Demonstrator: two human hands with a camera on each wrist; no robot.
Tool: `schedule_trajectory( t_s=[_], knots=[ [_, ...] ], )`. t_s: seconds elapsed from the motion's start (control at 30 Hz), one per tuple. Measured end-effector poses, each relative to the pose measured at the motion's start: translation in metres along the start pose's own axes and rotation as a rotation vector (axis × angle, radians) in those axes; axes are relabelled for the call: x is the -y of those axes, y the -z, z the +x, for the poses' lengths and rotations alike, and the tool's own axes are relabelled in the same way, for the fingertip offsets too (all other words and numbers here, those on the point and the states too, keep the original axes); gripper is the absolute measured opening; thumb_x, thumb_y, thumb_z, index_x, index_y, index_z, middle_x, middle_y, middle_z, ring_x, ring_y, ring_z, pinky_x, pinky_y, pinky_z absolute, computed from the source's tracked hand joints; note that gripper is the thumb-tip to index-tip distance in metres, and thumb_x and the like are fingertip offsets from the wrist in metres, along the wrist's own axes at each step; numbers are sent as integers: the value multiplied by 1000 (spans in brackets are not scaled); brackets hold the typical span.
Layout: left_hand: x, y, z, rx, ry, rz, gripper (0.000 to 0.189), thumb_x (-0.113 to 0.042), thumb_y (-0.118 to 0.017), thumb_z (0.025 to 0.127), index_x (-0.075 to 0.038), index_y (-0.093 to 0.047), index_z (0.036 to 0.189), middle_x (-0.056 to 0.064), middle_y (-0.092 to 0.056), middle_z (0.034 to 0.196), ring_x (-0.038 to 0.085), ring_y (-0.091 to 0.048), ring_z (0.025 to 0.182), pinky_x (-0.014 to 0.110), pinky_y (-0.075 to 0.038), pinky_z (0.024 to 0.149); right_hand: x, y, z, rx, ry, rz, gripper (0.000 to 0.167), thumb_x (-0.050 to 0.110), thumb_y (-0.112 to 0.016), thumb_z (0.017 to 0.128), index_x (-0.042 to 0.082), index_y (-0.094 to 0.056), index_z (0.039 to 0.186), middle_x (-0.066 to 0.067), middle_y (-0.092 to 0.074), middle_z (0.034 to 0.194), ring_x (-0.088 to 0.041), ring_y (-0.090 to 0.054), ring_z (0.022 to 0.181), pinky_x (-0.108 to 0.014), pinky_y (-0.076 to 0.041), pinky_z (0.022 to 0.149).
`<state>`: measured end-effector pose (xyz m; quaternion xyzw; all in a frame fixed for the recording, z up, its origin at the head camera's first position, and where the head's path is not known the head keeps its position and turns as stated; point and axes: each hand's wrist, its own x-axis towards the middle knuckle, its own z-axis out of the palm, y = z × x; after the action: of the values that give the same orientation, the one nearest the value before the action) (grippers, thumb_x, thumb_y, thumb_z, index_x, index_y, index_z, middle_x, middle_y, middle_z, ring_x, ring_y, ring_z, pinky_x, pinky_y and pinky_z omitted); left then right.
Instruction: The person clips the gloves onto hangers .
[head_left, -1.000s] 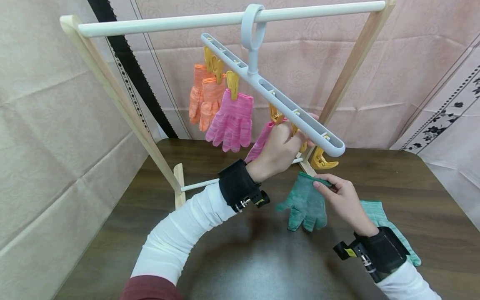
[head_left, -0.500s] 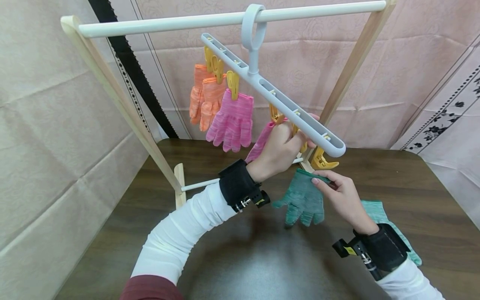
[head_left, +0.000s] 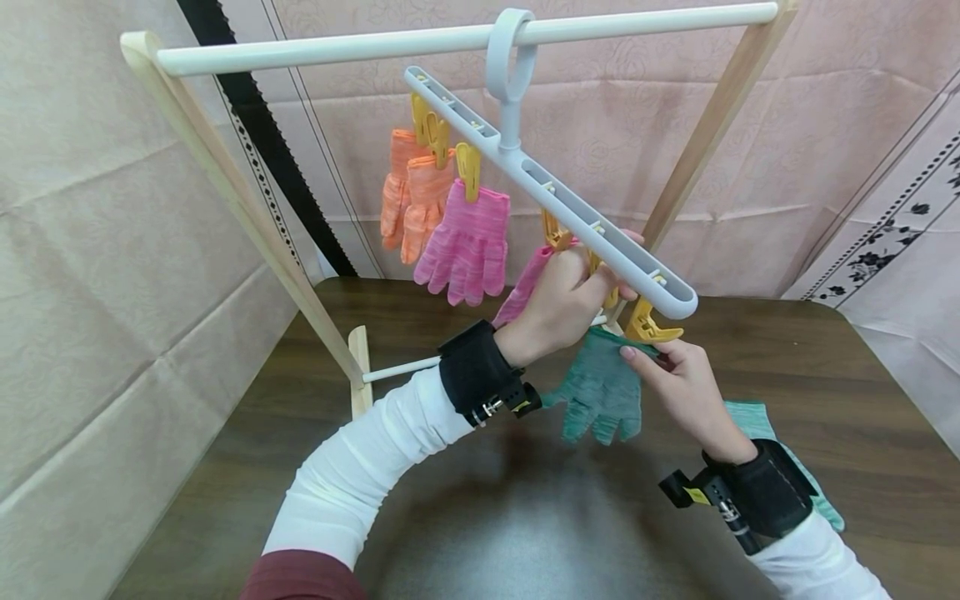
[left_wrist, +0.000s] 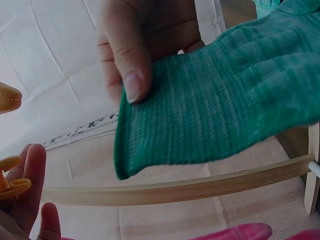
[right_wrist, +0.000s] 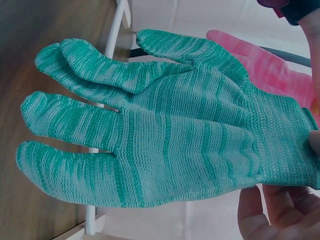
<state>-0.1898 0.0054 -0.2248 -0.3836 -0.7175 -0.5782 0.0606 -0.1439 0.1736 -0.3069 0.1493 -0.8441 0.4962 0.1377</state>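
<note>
My left hand (head_left: pixel 558 300) is raised under the pale blue hanger (head_left: pixel 495 142), its fingers pinching a yellow clothespin (left_wrist: pixel 15 187) that hangs from it. My right hand (head_left: pixel 678 396) pinches the cuff of a green knit glove (head_left: pixel 600 387) between thumb and fingers. The glove's fingers dangle above the table, and its cuff lies just below the left hand, apart from the held clothespin in the left wrist view. Another yellow clothespin (head_left: pixel 651 325) hangs at the hanger's near end. Behind my left hand hangs a pink glove (head_left: pixel 525 287), partly hidden.
Two orange gloves (head_left: pixel 427 204) and another pink glove (head_left: pixel 467 246) hang from yellow clips farther along. The hanger hooks over a white bar (head_left: pixel 337 48) on a wooden frame (head_left: pixel 697 125). A second green glove (head_left: pixel 787 458) lies on the brown table (head_left: pixel 480 517), partly under the right forearm.
My right hand has lifted the green glove slightly upward and leftward, bringing its cuff closer to the left hand and the clothespins. The left hand has stayed nearly in place.
</note>
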Motion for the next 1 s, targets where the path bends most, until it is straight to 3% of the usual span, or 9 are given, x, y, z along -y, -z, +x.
schedule_trajectory(
  t_s=[0.13, 0.37, 0.5, 0.67, 0.8, 1.0],
  knots=[
    [-1, 0, -1, 15, 6, 13, 30, -12, -42, 93, 2, -48, 119, 15, -62, 76, 16, -40, 49, 20, -25, 43, 5, 0, 1, -8, 1, 4, 25, 11, -54, 87, -4, -56, 107, 8, -47, 70, -8, -44, 57, -22, -35, 49],
    [-1, 2, -2, 38, 11, -4, 30, -10, -41, 93, 1, -46, 120, 16, -63, 80, 16, -38, 48, 19, -26, 43, 11, -2, 5, -23, 16, 29, 26, 9, -53, 87, -3, -54, 110, 19, -54, 88, -5, -49, 70, -17, -41, 57],
    [-3, 3, -3, 34, 8, -8, 29, -10, -41, 93, 1, -47, 119, 16, -63, 80, 16, -39, 51, 18, -27, 45, 15, -2, 8, -31, 22, 28, 24, 11, -54, 87, -2, -57, 107, 14, -53, 82, -6, -48, 67, -18, -40, 54],
    [-3, 3, -3, 26, 4, 9, 29, -10, -42, 92, 1, -48, 119, 15, -64, 92, 14, -45, 61, 17, -29, 50, 23, -1, 10, -52, 56, 37, 25, 10, -54, 86, -1, -58, 109, 13, -54, 82, -7, -46, 67, -21, -37, 53],
    [-3, 3, -3, 21, -4, 22, 29, -9, -42, 92, 1, -49, 118, 14, -64, 97, 13, -48, 65, 15, -31, 53, 29, -2, 12, -66, 69, 38, 28, 9, -55, 86, -1, -56, 112, 17, -55, 89, -6, -48, 72, -17, -39, 59],
    [-3, 3, -3, 22, -22, 21, 29, -9, -43, 92, 3, -49, 117, 14, -65, 89, 13, -53, 65, 16, -33, 52, 37, -3, 15, -68, 66, 64, 34, 9, -56, 85, -1, -49, 117, 16, -53, 100, -5, -50, 83, -12, -42, 71]
  ],
)
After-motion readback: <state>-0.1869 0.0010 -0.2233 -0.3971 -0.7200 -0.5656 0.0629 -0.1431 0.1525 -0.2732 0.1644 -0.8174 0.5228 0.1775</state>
